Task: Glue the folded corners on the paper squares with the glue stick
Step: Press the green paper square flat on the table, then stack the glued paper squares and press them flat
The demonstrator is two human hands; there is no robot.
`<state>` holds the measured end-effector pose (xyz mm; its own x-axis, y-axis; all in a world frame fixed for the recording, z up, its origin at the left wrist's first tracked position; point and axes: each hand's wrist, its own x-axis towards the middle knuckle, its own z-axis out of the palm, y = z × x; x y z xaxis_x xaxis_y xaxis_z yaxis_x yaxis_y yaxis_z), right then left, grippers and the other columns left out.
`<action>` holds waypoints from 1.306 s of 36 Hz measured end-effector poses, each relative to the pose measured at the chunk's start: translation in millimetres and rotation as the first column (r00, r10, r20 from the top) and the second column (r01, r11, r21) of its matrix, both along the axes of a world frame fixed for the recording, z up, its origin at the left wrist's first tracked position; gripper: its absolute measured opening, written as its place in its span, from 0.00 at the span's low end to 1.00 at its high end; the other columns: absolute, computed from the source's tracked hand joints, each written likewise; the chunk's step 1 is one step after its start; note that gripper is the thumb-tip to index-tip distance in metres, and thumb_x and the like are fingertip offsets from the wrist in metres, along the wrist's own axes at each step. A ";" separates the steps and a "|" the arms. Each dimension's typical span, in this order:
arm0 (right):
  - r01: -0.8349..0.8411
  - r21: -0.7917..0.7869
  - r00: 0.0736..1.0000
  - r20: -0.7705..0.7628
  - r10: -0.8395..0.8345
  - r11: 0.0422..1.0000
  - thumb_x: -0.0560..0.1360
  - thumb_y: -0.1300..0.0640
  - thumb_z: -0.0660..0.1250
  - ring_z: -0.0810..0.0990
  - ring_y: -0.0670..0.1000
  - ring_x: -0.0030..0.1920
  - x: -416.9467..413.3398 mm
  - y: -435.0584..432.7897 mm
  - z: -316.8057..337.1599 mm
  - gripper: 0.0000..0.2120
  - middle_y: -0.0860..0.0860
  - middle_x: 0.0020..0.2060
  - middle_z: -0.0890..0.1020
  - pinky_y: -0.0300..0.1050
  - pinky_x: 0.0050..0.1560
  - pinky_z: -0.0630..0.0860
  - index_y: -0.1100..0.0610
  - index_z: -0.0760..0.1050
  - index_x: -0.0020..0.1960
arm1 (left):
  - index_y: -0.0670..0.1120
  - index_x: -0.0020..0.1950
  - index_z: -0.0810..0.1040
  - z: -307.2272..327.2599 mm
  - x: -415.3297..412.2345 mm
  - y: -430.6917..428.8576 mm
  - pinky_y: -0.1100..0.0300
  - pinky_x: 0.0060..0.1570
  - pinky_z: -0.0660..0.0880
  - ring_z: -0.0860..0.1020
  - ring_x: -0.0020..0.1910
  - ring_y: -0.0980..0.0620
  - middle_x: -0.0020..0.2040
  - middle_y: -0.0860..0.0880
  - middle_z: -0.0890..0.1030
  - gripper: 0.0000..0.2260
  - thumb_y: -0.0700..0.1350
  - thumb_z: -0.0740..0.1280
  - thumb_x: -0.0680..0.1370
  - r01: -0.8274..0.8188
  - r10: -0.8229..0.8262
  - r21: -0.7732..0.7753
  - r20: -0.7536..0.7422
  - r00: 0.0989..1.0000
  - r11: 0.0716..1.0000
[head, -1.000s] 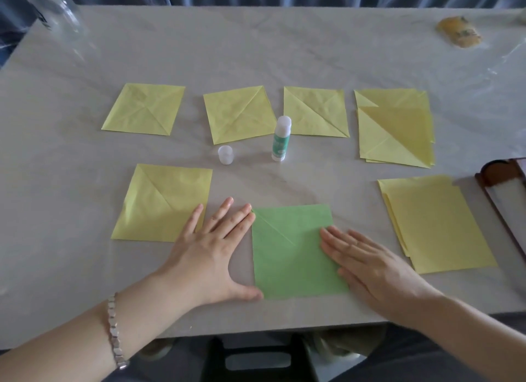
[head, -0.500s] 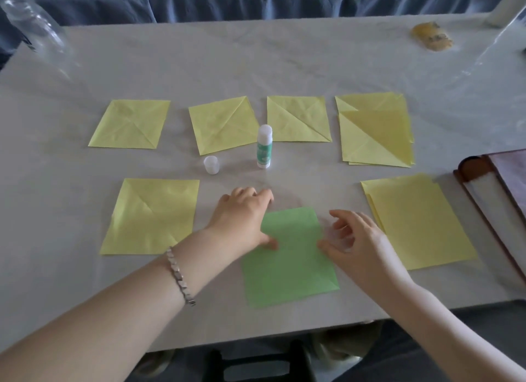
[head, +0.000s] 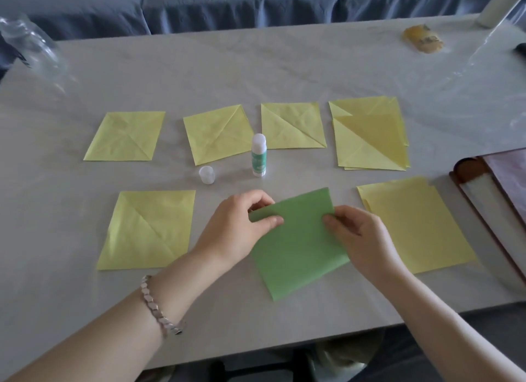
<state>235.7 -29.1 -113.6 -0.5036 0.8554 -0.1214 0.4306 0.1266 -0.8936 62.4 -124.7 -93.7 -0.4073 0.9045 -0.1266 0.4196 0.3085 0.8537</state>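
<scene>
A green paper square (head: 299, 245) lies tilted near the table's front edge. My left hand (head: 239, 228) pinches its upper left edge between thumb and fingers. My right hand (head: 358, 233) pinches its right edge. The glue stick (head: 258, 155) stands upright and uncapped behind the green square, with its clear cap (head: 207, 175) on the table to its left. Folded yellow squares lie around: one at the front left (head: 150, 229), three in a back row (head: 126, 136) (head: 217, 134) (head: 293, 125).
A stack of folded yellow squares (head: 370, 134) sits at the back right, and a stack of plain yellow sheets (head: 415, 225) at the front right. A brown tray (head: 489, 182) lies at the right edge. A clear plastic bottle (head: 31, 48) and a yellow wrapper (head: 422, 38) sit far back.
Both hands went from pressing flat on the green square to pinching its edges. The square has been turned and lifted at its far edge.
</scene>
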 end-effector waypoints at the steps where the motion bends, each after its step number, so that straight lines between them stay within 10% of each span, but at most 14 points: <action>1: 0.026 0.005 1.000 -0.013 -0.026 1.000 0.76 0.62 0.64 0.73 0.44 0.32 1.7 3.2 4.9 0.12 0.49 0.33 0.80 0.37 0.34 0.69 0.50 0.76 0.37 | 0.54 0.38 0.76 0.9 1.3 3.6 0.64 0.40 0.72 0.76 0.35 0.58 0.37 0.53 0.81 0.09 0.42 0.73 0.72 -0.050 0.048 0.038 0.055 0.997 0.998; 8: 0.276 0.251 0.946 0.101 -0.308 0.928 0.78 0.63 0.59 0.72 0.49 0.34 52.6 56.1 34.6 0.08 0.48 0.34 0.76 0.38 0.32 0.66 0.55 0.74 0.44 | 0.52 0.45 0.74 2.9 30.2 38.6 0.64 0.36 0.72 0.79 0.33 0.56 0.35 0.53 0.80 0.09 0.38 0.69 0.75 -0.134 0.112 0.067 0.268 0.957 0.989; 19: 0.078 0.400 0.583 0.725 -0.367 0.913 0.76 0.57 0.60 0.66 0.61 0.62 89.5 80.9 30.7 0.22 0.61 0.61 0.69 0.51 0.58 0.66 0.60 0.63 0.68 | 0.51 0.46 0.74 1.9 46.7 55.6 0.63 0.45 0.72 0.76 0.38 0.59 0.38 0.57 0.77 0.03 0.43 0.66 0.77 0.081 -0.088 -0.117 -0.055 0.995 0.990; 27: 0.116 0.309 0.772 0.571 -0.281 0.944 0.75 0.48 0.64 0.69 0.56 0.63 24.0 122.0 45.8 0.25 0.55 0.62 0.72 0.48 0.55 0.69 0.57 0.64 0.69 | 0.55 0.47 0.73 8.7 37.1 49.4 0.61 0.47 0.74 0.78 0.43 0.57 0.40 0.58 0.78 0.04 0.45 0.65 0.77 0.065 -0.091 -0.156 -0.162 0.983 0.986; 34: 0.237 0.201 0.601 0.738 -0.306 0.951 0.68 0.40 0.70 0.67 0.59 0.65 -3.9 160.3 27.0 0.36 0.59 0.63 0.70 0.51 0.61 0.67 0.59 0.61 0.66 | 0.57 0.45 0.72 18.8 29.8 46.3 0.63 0.46 0.72 0.77 0.42 0.60 0.40 0.58 0.78 0.06 0.46 0.64 0.77 0.052 -0.082 -0.145 -0.209 0.975 0.988; 42: 0.412 0.151 0.728 0.538 -0.425 0.898 0.73 0.57 0.67 0.77 0.59 0.46 15.5 168.6 10.6 0.06 0.58 0.46 0.79 0.43 0.42 0.67 0.60 0.75 0.46 | 0.57 0.45 0.72 18.9 25.5 47.2 0.62 0.47 0.72 0.76 0.43 0.61 0.41 0.59 0.77 0.05 0.47 0.64 0.78 0.037 -0.073 -0.159 -0.228 0.971 0.987; 47: 0.453 0.114 0.810 0.363 -0.461 0.884 0.71 0.56 0.71 0.78 0.58 0.48 28.3 163.8 15.3 0.05 0.56 0.40 0.80 0.41 0.43 0.65 0.59 0.80 0.41 | 0.57 0.46 0.71 15.9 25.5 48.8 0.61 0.48 0.73 0.76 0.44 0.60 0.41 0.59 0.77 0.04 0.47 0.63 0.78 0.046 -0.090 -0.178 -0.245 0.965 0.983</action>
